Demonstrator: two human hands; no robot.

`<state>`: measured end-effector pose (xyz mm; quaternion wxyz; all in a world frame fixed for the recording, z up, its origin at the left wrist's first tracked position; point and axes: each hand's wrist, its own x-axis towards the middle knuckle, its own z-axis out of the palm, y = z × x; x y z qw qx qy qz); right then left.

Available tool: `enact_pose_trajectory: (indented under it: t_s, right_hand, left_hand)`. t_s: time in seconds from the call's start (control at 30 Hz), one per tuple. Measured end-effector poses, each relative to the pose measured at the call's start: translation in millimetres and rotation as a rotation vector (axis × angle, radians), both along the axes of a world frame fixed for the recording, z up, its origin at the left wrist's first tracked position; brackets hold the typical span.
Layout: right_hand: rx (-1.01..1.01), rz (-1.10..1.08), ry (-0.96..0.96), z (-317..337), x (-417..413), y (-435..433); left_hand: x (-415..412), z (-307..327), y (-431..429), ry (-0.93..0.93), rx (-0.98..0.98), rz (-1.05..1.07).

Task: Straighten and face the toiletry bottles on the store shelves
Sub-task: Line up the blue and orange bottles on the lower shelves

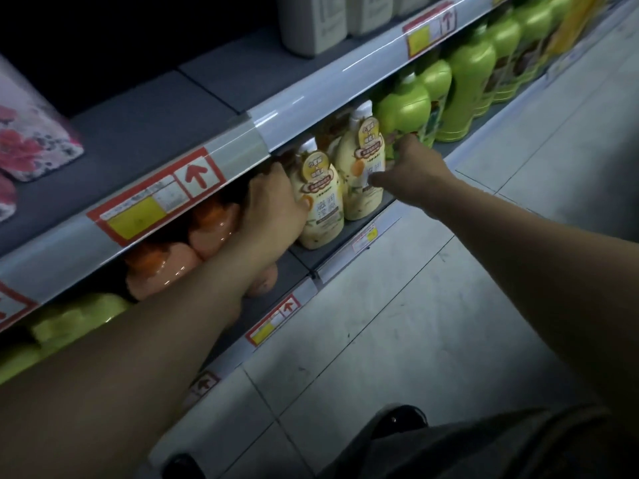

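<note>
Dim aisle, tiled floor (449, 305). On the shelf (304, 258), your left hand (273, 205) clasps the near bottle (321, 216), right hand (411, 165) the far bottle (361, 188).

Glossy plastic green bottles (470, 81); smooth, shiny shelf edge (311, 102); matt floor tiles (449, 305).

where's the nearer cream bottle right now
Head view, centre: the nearer cream bottle stands at the front of the lower shelf, left hand at its left and the second cream bottle, held by the right hand, at its right.
</note>
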<state>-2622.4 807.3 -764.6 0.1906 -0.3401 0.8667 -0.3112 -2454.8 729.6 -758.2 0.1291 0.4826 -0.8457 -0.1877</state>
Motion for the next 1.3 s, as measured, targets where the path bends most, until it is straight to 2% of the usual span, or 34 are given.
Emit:
enact_pose_trajectory:
  t_s: [0.3, 0.8, 0.93, 1.0, 1.17, 1.3]
  right_hand:
    - [-0.148, -0.128, -0.134, -31.0, -13.6, -54.0]
    - [-0.093, -0.073, -0.143, -37.6, -14.3, -58.7]
    - [-0.029, -0.067, -0.111, -29.6, -9.6, -48.1]
    - [0.062, -0.032, 0.008, -21.4, -6.0, -38.2]
    - [0.391, 0.150, 0.269, 13.6, 19.9, -6.1]
    - [0.400, 0.161, 0.401, 51.9, 55.0, 20.2]
  left_hand:
    - [-24.3, -37.6, -28.6, 0.185, 0.102, 0.090]
    - [-26.4, -40.0, -30.8, 0.274, 0.155, 0.112]
    - [-22.0, -33.9, -25.8, 0.165, 0.140, 0.052]
    - [-16.9, -25.8, -15.9, 0.044, 0.112, 0.032]
    - [3.4, 7.6, 14.8, -0.248, -0.114, -0.105]
    - [23.3, 45.1, 45.5, -0.326, -0.239, -0.271]
